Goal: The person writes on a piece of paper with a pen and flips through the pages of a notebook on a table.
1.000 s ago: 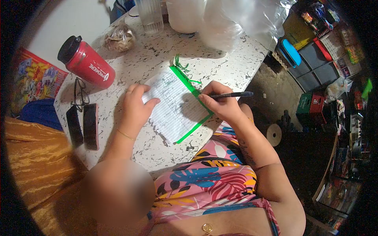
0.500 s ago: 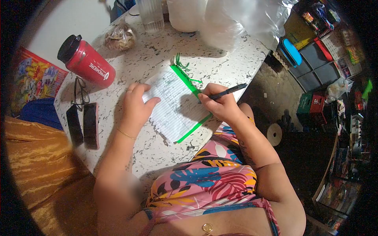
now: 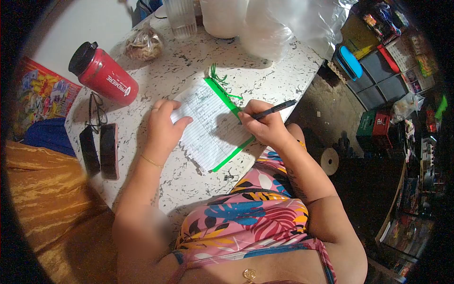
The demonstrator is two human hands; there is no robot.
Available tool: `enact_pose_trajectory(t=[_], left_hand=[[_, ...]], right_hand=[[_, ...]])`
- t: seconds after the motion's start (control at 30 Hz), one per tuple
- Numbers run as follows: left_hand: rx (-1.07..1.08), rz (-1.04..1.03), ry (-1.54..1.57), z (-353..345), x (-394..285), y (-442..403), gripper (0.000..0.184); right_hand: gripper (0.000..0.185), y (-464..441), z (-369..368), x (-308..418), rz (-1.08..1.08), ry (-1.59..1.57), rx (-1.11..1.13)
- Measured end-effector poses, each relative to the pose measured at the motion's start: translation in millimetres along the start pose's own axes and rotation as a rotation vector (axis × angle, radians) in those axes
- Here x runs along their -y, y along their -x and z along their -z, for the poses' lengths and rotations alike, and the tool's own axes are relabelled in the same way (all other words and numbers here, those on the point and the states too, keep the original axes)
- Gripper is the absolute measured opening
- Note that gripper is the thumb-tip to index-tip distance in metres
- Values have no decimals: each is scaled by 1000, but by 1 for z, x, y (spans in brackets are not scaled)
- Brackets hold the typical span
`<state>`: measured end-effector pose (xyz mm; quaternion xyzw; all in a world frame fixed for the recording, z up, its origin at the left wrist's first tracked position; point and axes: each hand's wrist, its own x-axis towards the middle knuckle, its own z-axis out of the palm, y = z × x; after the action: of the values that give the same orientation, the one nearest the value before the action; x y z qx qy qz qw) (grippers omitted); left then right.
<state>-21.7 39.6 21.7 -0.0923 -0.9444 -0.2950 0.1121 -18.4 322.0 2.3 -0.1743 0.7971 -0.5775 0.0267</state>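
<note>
A lined notepad (image 3: 198, 137) with handwriting on its page and a bright green border lies slanted on the speckled white table. Over its right part, my right hand (image 3: 263, 124) grips a black pen (image 3: 274, 110), whose writing end is hidden by the fingers. My left hand (image 3: 165, 122) rests flat at the notepad's left edge, thumb spread apart from the fingers and nothing held. Green strings (image 3: 216, 75) stick out at the pad's top corner.
On the left are a red tumbler (image 3: 109, 78) with a black lid, a phone (image 3: 109, 151) and dark-lensed glasses (image 3: 90, 146). Behind stand a bagged item (image 3: 144, 45), a clear glass (image 3: 180, 21) and plastic-wrapped white containers (image 3: 224, 19). Crates (image 3: 373, 128) sit on the floor at right.
</note>
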Motion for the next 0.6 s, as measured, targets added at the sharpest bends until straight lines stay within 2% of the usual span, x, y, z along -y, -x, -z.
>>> enact_pose_trajectory(t=[0.4, 0.5, 0.6], left_hand=[[50, 23, -33, 4, -2, 0, 41], [50, 30, -27, 4, -3, 0, 41], [50, 36, -26, 5, -4, 0, 41]], right_hand=[[20, 0, 0, -3, 15, 37, -2], [20, -1, -2, -6, 136, 128, -22], [21, -2, -1, -1, 119, 141, -31]])
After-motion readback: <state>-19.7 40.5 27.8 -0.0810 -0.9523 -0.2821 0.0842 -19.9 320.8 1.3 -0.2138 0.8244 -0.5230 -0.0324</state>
